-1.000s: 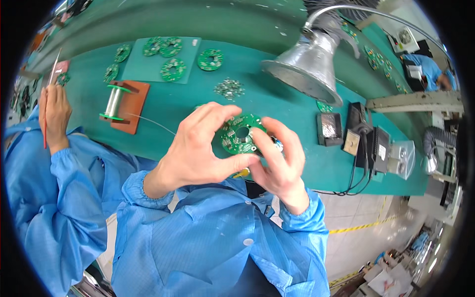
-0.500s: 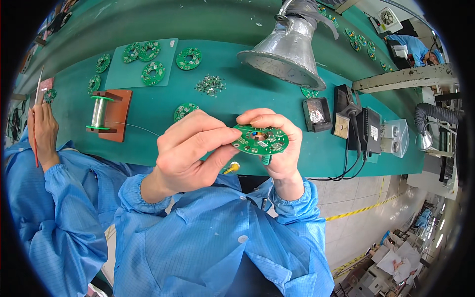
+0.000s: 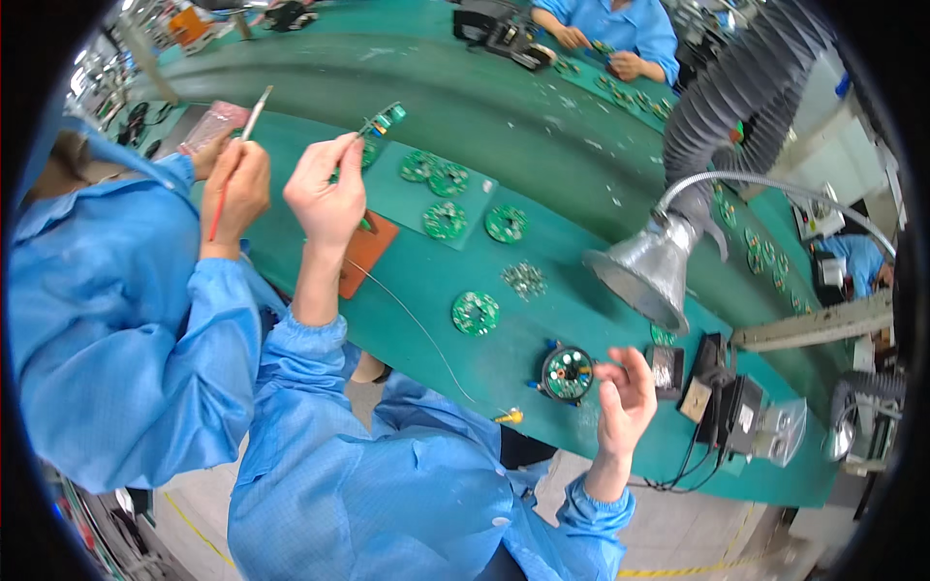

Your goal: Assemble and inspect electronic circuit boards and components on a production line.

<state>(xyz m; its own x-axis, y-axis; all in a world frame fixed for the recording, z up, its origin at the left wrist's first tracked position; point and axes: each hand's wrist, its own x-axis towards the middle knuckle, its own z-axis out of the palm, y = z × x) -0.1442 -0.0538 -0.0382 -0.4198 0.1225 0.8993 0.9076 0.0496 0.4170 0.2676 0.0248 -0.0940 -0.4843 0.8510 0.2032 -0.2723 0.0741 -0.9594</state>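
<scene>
Two hands stand well apart over a green bench (image 3: 533,327), bare surface between them; its front edge passes near a round black holder (image 3: 569,398). The left hand (image 3: 327,194) pinches a circuit board (image 3: 384,120) at the bench's left, seen nearly edge-on, long axis slanting up and rightward from the fingertips. The right hand (image 3: 628,397), fingers parted and curled, is beside the holder; half a second earlier, both hands meet at one board.

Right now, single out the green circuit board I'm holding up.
The green circuit board pinched in your left hand, tilted nearly edge-on; the round green boards near the small-parts pile lie flat on the bench.
</scene>
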